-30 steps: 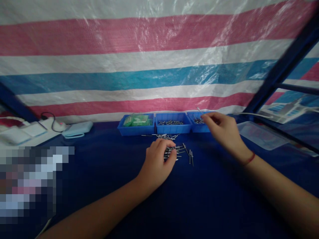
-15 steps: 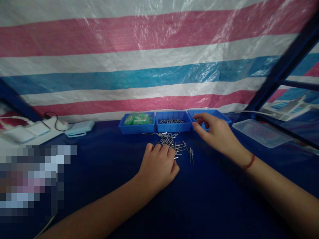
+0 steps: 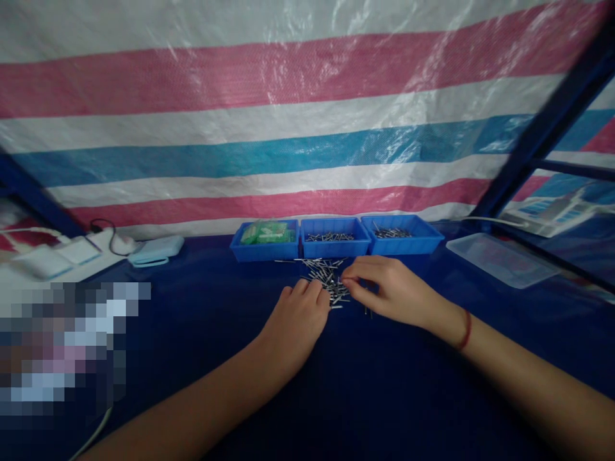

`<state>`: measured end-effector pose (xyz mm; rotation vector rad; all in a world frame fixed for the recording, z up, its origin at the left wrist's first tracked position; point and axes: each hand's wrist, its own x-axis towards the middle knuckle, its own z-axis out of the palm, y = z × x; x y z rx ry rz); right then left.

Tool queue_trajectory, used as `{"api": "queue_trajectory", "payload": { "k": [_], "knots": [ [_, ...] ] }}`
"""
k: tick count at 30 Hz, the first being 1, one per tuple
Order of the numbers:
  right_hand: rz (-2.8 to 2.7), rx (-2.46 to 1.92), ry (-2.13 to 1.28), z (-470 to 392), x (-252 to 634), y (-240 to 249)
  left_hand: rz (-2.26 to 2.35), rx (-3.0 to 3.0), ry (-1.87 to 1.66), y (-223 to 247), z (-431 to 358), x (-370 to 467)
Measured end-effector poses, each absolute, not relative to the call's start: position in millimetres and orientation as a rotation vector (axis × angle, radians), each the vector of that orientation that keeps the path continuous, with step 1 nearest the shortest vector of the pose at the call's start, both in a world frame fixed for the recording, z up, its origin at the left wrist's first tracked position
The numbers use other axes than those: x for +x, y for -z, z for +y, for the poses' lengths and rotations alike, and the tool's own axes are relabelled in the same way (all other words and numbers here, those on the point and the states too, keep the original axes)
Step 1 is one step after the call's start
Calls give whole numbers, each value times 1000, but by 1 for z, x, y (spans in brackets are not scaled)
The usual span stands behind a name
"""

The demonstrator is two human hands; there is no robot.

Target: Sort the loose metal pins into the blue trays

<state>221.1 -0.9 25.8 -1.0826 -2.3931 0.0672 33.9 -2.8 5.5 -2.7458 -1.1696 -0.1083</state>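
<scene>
A loose pile of thin silver pop rivets (image 3: 327, 274) lies on the dark blue table in front of the bins. My left hand (image 3: 296, 317) rests at the near left edge of this pile, back upward and fingers curled down; its fingertips and anything under them are hidden. From the right, my right hand (image 3: 389, 288) reaches to the pile, thumb and forefinger pinched together at a rivet among the others. Similar rivets fill part of the middle blue bin (image 3: 335, 251) and the right blue bin (image 3: 408, 245).
The left blue bin (image 3: 265, 252) holds green-and-clear packets (image 3: 269, 232). A translucent plastic lid (image 3: 504, 259) lies at the right. At the left are a light blue case (image 3: 156, 250) and a white power strip (image 3: 103, 242) with cables. Striped sheeting (image 3: 288, 153) hangs behind.
My right hand has moved from over the right bin back left and down to the pile, uncovering the rivets in that bin. My left hand has shifted slightly left at the pile.
</scene>
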Motion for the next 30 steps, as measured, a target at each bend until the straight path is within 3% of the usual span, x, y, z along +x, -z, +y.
{"api": "queue_trajectory", "payload": {
  "k": [5, 14, 21, 30],
  "knots": [
    [-2500, -1004, -58, -5, 216, -22, -1132, -2740, 422, -2, 5, 29],
    [-2430, -1114, -108, -8, 212, -20, -1295, -3006, 1446, 6, 10, 32],
    [-2251, -1112, -330, -10, 206, -20, -1510, -3034, 1711, 3, 12, 33],
    [-2233, -1125, -374, -10, 203, -21, -1480, -3036, 1777, 4, 13, 33]
  ]
}}
